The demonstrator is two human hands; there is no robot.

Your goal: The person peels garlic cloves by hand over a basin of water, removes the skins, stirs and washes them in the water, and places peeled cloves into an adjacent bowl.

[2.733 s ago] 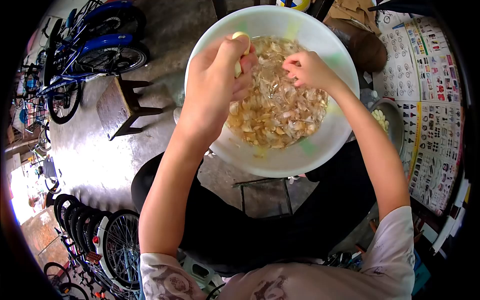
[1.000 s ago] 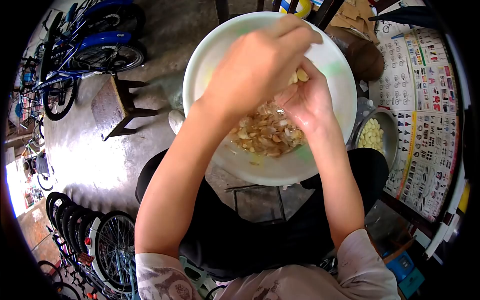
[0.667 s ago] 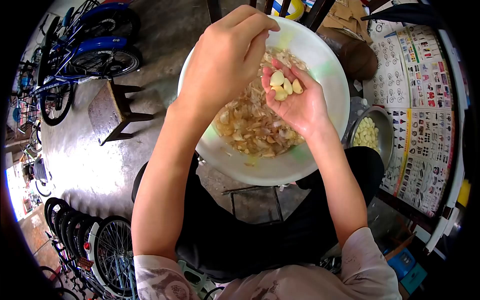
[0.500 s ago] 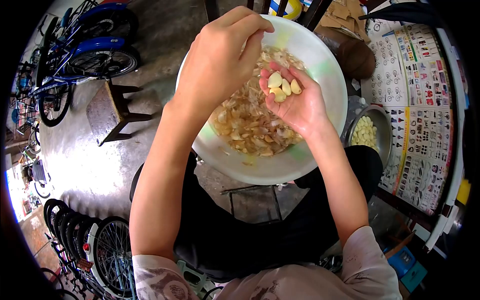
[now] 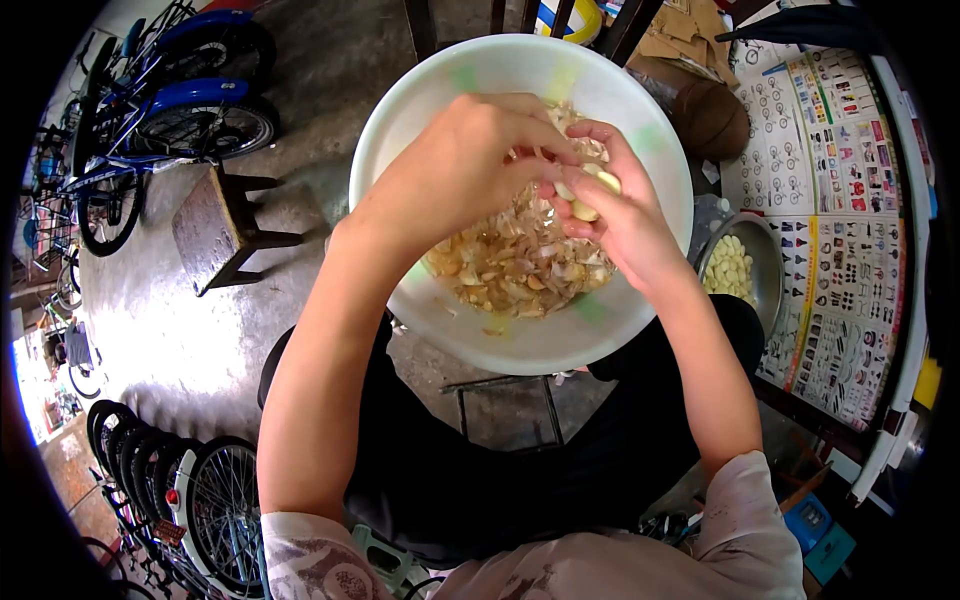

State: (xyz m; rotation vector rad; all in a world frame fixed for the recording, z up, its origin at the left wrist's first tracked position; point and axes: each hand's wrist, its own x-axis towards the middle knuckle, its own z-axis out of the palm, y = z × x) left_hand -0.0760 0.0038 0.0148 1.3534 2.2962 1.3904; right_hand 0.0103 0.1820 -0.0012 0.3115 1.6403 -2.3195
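Several peeled garlic cloves (image 5: 598,190) rest in my right hand (image 5: 635,215), its fingers and thumb curled around them. My left hand (image 5: 480,150) is closed in a pinch, its fingertips meeting those of my right; what they pinch, if anything, is hidden. Both hands are above a large white basin (image 5: 440,325). Inside it, loose garlic skins and what look like unpeeled cloves (image 5: 520,265) lie in water. To the right, a metal bowl (image 5: 768,262) contains many pale peeled cloves (image 5: 729,268).
The basin stands between my knees, with dark chair bars (image 5: 420,30) beyond it. A small wooden stool (image 5: 215,225) stands left, near parked bicycles (image 5: 190,110). On the right are a brown ball (image 5: 712,118), cardboard (image 5: 685,40) and a table covered with printed sheets (image 5: 845,250).
My left hand has come down and right to meet my right hand. The right hand, palm up and spread before, has curled its fingers and thumb around the cloves.
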